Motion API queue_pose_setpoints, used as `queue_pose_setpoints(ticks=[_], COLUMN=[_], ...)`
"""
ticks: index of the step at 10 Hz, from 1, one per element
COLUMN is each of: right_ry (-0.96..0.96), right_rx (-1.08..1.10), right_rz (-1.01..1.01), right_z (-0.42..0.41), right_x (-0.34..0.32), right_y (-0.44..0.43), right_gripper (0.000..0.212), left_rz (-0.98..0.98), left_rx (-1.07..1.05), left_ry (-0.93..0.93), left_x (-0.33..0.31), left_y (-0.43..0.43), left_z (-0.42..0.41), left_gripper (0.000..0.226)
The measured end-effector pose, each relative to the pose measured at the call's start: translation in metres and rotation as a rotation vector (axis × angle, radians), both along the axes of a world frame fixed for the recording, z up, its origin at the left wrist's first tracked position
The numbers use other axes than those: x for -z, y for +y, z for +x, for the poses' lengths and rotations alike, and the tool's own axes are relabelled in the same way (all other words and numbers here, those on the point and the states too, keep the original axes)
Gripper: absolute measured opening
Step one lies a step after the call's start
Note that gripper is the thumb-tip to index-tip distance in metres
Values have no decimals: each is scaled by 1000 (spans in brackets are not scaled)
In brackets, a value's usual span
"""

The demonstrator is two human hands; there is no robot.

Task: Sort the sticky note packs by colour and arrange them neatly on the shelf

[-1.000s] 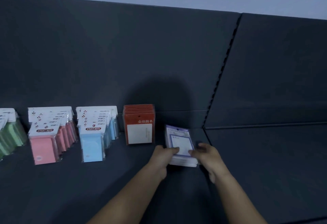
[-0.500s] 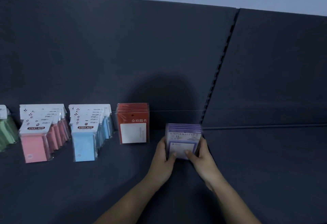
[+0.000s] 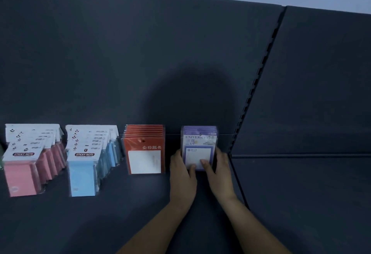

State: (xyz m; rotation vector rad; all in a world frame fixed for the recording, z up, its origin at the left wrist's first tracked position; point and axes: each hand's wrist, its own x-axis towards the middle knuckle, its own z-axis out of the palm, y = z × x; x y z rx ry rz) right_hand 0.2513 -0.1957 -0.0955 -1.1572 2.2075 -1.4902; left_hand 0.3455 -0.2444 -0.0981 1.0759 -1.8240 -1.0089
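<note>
Purple packs (image 3: pixel 199 143): a stack of several is being held upright at the rear of the shelf (image 3: pixel 120 217), close to the back panel (image 3: pixel 140 63); whether the two are touching cannot be told. The front face, printed "UNIVERSITY", is being turned toward the camera.
Left hand (image 3: pixel 181 173): is being wrapped round the stack's left edge, the fingers curled behind it and the thumb being pressed on the lower front face.
Right hand (image 3: pixel 218 171): is being wrapped round the right edge in the same way, its thumb being pressed on the front face just beside the left thumb.
Red packs (image 3: pixel 144 153): a row is being displayed upright near the purple stack, to its left and apart from it, with the left hand being placed between the two.
Blue packs (image 3: pixel 88 161): a leaning row, headed "STICKY NOTE", is being displayed left of the red row.
Pink packs (image 3: pixel 30 159): a like row is being displayed left of the blue one.
Slotted post (image 3: pixel 257 81): is being seen just right of the right hand, dividing this shelf from the next shelf (image 3: pixel 301 193).
Shadow (image 3: pixel 190 101): is being cast on the back panel above the hands.
</note>
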Motion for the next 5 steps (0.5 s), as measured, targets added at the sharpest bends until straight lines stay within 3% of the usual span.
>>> queue_pose_setpoints(ticks=[4,5], right_ry=[-28,-148], right_rx=[31,39], right_rz=[-132,-156], right_z=[-6,-6], right_x=[14,11], right_y=[-6,-5], right_gripper=[49,53], left_rz=[-44,9], left_rx=[-73,-90], left_ry=[-28,21], left_x=[7,4], left_y=[-6,-2], left_z=[-11,-11], left_gripper=[53,55])
